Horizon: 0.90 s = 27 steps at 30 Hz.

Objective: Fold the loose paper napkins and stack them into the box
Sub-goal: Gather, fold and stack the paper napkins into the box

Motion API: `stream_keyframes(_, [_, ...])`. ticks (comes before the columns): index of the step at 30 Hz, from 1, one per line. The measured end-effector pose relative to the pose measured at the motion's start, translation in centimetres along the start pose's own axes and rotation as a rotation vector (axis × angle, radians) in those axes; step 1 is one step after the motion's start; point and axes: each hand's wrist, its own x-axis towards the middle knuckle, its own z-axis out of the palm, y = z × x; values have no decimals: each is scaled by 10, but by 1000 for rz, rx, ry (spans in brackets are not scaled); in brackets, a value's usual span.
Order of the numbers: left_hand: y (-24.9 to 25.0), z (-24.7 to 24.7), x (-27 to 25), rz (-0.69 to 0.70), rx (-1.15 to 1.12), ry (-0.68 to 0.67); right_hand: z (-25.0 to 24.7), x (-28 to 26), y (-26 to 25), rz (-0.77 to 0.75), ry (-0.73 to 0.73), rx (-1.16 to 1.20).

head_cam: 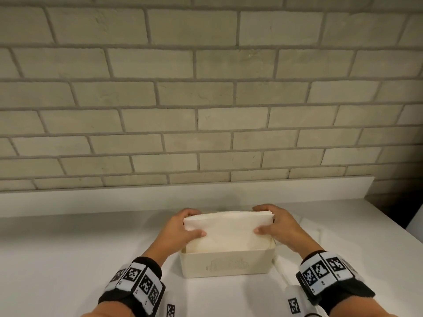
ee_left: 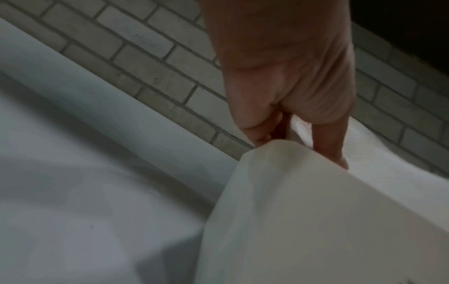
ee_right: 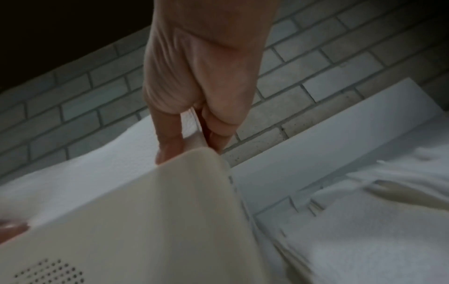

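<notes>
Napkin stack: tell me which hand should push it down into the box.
Neither alone, probably. The left hand and right hand grip opposite ends of the napkin stack, which stands partly inside the box. Push with both.

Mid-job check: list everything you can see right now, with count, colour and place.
napkin stack: one, white, held upright in the box, sticking out above its rim
box: one, cream, dotted pattern on its near wall, on the counter
counter: one, white, against the wall
brick wall: one, pale grey, behind the counter
wrist bands: two, black with coded tags
left hand: grip on the stack's left end
right hand: grip on the stack's right end
</notes>
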Motion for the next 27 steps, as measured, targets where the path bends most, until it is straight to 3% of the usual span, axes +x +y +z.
stream_keyframes(3, [2,-4,4,-32,-90,99,-5,3,-2,-23,91,-25])
stream_keyframes(5, [2,-5,9,-66,7,162,-2,6,-3,-6,135,-108])
stream_keyframes(8, [0,-3,16,-63,313,158,6,14,-2,-26,153,-307])
stream_keyframes(11, [-1,3,16,-1,676,95,11,19,2,-59,97,-529])
stream_keyframes(15, [-3,9,14,104,1130,119,18,21,4,-70,55,-746])
stream_keyframes(18, [-7,11,18,105,1352,23,21,21,2,-97,28,-949])
stream_keyframes(27, [-7,19,23,0,1497,-103,35,28,4,-42,47,-1273])
